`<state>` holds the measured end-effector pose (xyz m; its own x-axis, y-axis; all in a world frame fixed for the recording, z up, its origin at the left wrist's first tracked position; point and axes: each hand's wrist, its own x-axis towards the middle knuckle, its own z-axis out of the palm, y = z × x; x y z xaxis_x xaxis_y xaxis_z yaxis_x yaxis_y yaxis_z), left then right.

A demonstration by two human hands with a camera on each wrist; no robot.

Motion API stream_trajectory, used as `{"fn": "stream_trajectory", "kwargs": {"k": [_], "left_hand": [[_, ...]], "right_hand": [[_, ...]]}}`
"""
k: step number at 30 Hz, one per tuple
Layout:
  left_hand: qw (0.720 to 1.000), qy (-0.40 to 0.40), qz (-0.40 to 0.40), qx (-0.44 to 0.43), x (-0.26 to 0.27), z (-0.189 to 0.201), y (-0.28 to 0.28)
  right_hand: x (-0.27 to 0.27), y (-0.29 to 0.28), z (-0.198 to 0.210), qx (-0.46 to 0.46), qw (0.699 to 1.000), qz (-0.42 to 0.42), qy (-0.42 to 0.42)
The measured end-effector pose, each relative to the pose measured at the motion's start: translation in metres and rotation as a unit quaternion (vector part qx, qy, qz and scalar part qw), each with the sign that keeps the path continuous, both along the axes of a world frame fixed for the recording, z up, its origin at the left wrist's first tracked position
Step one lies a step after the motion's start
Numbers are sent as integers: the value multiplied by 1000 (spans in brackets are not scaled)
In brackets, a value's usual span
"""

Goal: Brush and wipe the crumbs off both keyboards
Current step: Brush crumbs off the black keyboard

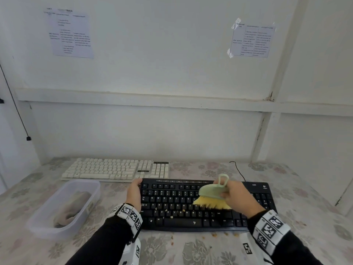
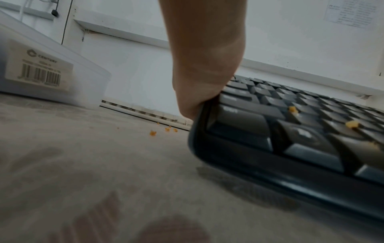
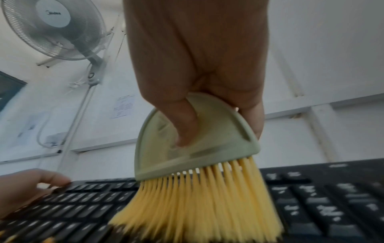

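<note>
At the black keyboard [image 1: 208,205] left edge, left hand [image 1: 134,194] fingers grasp it; right hand [image 1: 236,196] fingers clench the brush [image 1: 212,196].

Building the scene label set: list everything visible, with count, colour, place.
black keyboard: 1, black, near centre of table
white keyboard: 1, white, behind the black one
brush: 1, green body, yellow bristles, on black keyboard's keys
crumbs: several, orange-tan, on black keys and on tablecloth
plastic tub: 1, clear, left, holds a beige cloth
tablecloth: 1, pale floral
wall sheets: 2, white
wall fan: 1, white
left hand: grips keyboard's left end
right hand: holds brush
</note>
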<state>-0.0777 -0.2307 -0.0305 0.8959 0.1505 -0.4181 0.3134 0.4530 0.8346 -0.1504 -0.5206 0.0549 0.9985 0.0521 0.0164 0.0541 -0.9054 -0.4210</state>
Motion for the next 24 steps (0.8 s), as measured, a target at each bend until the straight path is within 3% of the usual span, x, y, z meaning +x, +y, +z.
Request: {"fn": "stream_trajectory", "kwargs": {"k": [5,9,13,18,24], "left_hand": [[1000,-3,-4,4,1,-3,3],[1000,-11,-6,5,2,-4,1],[1000,-14,1,12,4,-6,2],[998,-55,12,23,5,-7,2],[1000,-17,10,-5,2,-3,2]], "right_hand": [[-11,-12,23,-89,994,-64,-10],[-19,29,36,2,999,12,-40],[-16,91,24,82,989,113,-39],[-11,142,6,49,981,182,-41],[-8,128,2,-24,989,148,-18]]}}
